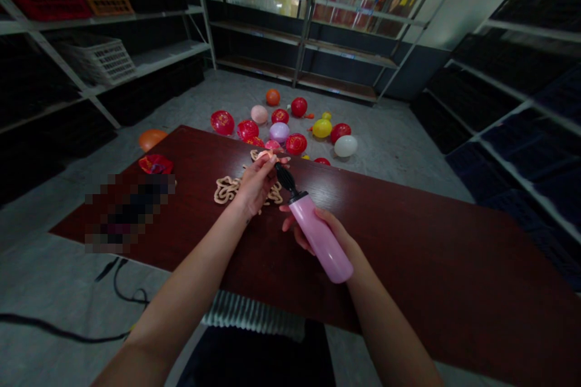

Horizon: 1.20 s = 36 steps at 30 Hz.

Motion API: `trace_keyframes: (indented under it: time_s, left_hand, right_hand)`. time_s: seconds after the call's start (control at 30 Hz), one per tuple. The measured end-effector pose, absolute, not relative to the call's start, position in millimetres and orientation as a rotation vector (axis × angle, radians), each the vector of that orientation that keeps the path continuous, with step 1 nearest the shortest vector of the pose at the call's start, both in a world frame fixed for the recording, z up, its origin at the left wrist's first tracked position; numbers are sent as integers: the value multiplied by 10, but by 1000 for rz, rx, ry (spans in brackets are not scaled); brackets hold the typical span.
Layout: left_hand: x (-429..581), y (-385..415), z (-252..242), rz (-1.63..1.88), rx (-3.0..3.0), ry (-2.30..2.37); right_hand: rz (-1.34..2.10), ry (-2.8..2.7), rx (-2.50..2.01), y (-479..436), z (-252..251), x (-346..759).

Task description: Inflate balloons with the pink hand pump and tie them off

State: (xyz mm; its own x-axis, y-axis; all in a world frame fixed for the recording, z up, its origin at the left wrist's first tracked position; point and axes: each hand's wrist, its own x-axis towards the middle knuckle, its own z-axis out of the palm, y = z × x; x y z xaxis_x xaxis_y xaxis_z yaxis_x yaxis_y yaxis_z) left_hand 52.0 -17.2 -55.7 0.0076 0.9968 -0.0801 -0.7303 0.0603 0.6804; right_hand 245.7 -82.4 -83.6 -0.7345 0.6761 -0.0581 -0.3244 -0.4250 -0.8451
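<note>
My right hand (341, 234) is wrapped round the pink barrel of a balloon pump (318, 239), which lies tilted above the table with its black nozzle end pointing away from me. At the tip of that nozzle my left hand (258, 186) is closed, its fingers pinching a small pale pink-orange balloon (267, 155). How far the balloon's neck sits over the nozzle is hidden by the fingers. Under and beside my left hand, beige long uninflated balloons (226, 190) lie in a tangled heap on the dark red-brown table (408, 254).
On the floor beyond the table lie several inflated balloons, among them a red one (222, 123), a yellow one (322, 128) and a white one (345, 146). A red foil-like piece (155, 164) is at the table's left. Metal shelves (258, 33) line the walls; black cables (63, 331) run across the floor.
</note>
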Motion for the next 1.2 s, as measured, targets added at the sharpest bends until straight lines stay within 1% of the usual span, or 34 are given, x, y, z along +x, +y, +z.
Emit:
trace_keyframes:
  time_s: [0.3,0.67,0.8,1.0,1.2]
  left_hand:
    - [519,-136,-632,1476,517,635]
    - [514,-154,-598,1491,412,461]
    - [503,-139,-588,1500,385,492]
    - [535,-193,-535,1403,465,528]
    - [544,-198,-589,1363,500,549]
  right_hand:
    - [2168,-1117,-493,-826,-784,2440]
    - [2325,-1027,-383,-800,-775,2405]
    - [2303,-1033,-445,-813,-756,2391]
    - [2280,-1016,-456,-851,-704,2412]
    - [2240,-1035,-475,-844,-704,2429]
